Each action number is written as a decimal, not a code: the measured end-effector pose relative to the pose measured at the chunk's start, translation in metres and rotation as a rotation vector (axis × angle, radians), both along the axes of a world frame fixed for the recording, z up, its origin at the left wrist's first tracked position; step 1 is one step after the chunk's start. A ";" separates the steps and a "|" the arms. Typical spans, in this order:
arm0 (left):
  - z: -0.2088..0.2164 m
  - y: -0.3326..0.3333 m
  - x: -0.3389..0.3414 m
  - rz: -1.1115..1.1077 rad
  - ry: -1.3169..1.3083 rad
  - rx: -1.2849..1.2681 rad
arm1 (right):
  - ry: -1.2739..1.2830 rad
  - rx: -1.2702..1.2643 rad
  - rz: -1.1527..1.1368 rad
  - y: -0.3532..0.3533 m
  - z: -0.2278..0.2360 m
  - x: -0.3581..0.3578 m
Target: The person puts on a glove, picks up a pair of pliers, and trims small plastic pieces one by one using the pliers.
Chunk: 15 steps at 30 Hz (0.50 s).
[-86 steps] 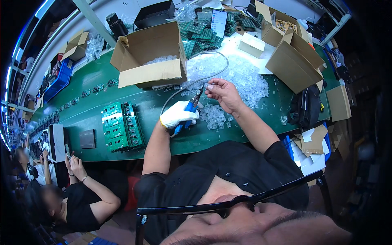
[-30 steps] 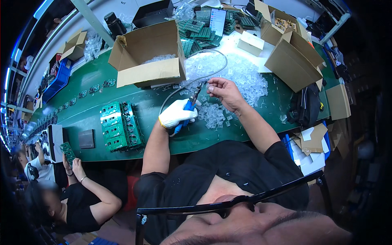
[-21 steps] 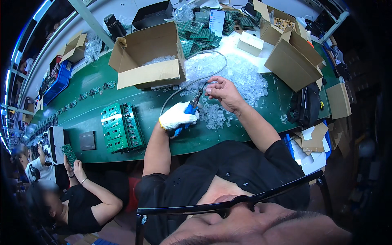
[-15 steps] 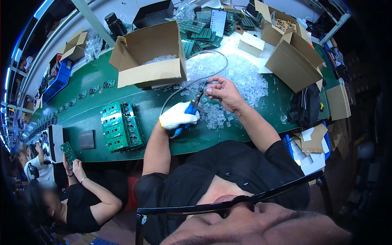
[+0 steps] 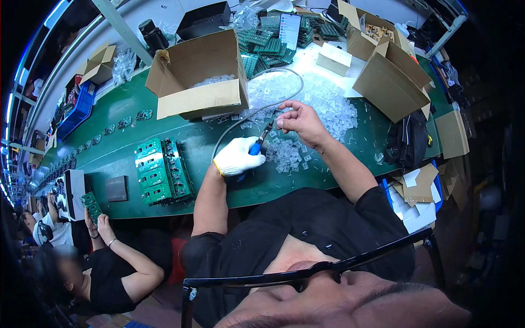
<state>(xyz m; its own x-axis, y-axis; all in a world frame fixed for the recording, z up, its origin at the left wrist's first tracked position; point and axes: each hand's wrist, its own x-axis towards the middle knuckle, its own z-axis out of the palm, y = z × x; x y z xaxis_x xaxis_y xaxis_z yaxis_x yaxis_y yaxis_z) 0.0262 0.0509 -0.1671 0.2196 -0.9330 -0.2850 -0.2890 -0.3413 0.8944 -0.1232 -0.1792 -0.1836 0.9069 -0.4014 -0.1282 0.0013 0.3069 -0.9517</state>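
My left hand [image 5: 238, 157], in a white knitted glove, is closed round blue-handled nippers [image 5: 256, 146]. Their dark jaws point up toward the fingertips of my right hand [image 5: 299, 121]. That hand is bare, its thumb and forefinger pinched by the jaws; whatever they hold is too small to make out. Just below both hands lies a small pile of clear plastic pieces [image 5: 284, 155]. Behind them spreads a much larger heap of clear plastic pieces [image 5: 328, 104]. A grey cable [image 5: 302, 82] loops from beside my left glove over the heap.
An open cardboard box [image 5: 202, 101] with clear pieces inside stands behind my left hand. Stacked green circuit boards [image 5: 158, 172] lie to the left, more boards at the back by a phone [image 5: 290, 30]. Another carton [image 5: 391, 87] tilts at right. A co-worker [image 5: 123, 262] holds a board.
The nippers have turned in my left glove, so less of their blue handles shows and the jaws sit slightly lower. My right hand has barely moved.
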 end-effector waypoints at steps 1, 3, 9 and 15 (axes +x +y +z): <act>-0.001 -0.001 0.000 0.003 -0.001 0.000 | -0.001 0.000 0.003 -0.001 0.000 -0.002; -0.002 -0.004 -0.002 0.001 -0.084 -0.056 | -0.032 0.056 -0.025 -0.002 -0.002 -0.005; -0.013 -0.005 0.007 0.079 0.297 -0.103 | 0.063 -0.138 0.013 -0.002 -0.022 -0.019; -0.014 -0.008 -0.007 0.143 0.128 -0.255 | 0.092 -0.835 0.032 0.009 -0.024 -0.040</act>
<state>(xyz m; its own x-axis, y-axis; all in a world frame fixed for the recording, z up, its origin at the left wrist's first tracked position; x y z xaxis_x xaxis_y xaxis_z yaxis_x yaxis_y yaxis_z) 0.0196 0.0427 -0.1811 0.3312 -0.9402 -0.0795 -0.1340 -0.1303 0.9824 -0.1634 -0.1702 -0.2080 0.9200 -0.3712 0.1254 -0.0842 -0.4999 -0.8620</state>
